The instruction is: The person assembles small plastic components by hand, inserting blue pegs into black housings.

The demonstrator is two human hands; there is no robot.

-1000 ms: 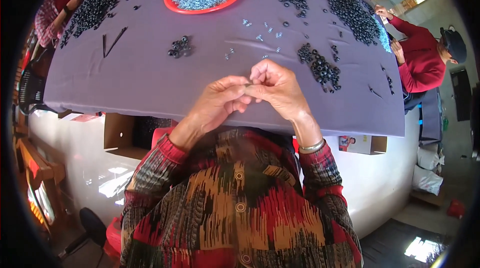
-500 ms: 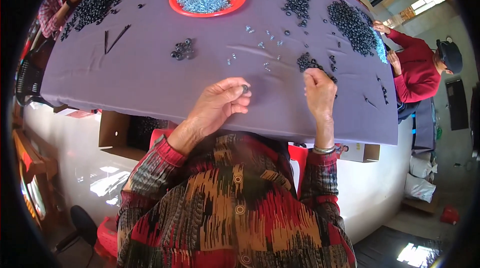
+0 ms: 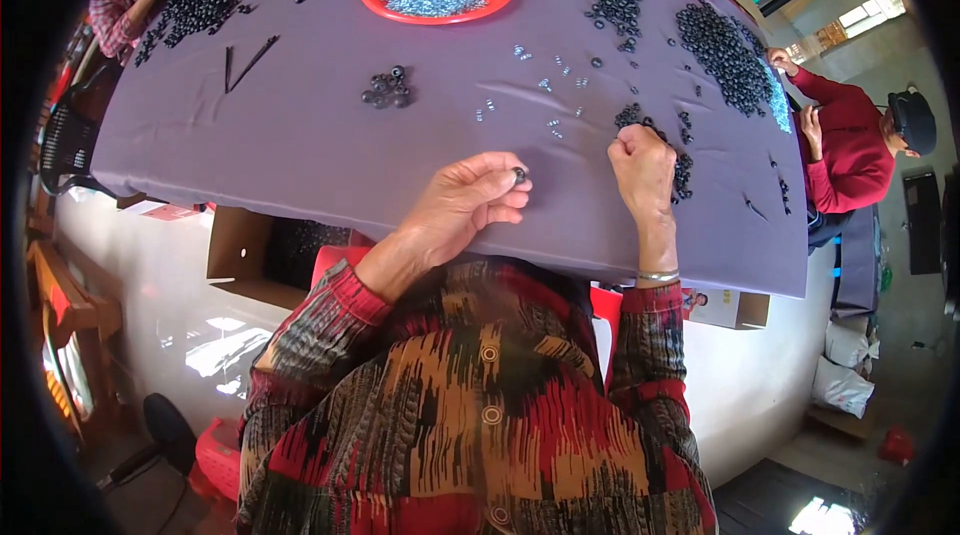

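Note:
Over the near side of the table, my left hand pinches a small round black part between thumb and forefinger, the other fingers curled below. My right hand is closed in a fist to its right, beside a small cluster of black parts. Whatever the right fingers hold, if anything, is hidden. Beyond my hands, several small silver springs lie scattered on the grey cloth. A group of round black parts sits to their left.
A red plate of small silver pieces stands at the far side. Large heaps of black parts lie at far left and right. Two thin black sticks rest at left. A person in red works at the right edge, another at far left.
The view has shifted, so the table appears farther right and slightly higher. My hands are a little closer together; the left still pinches the black part, the right stays closed.

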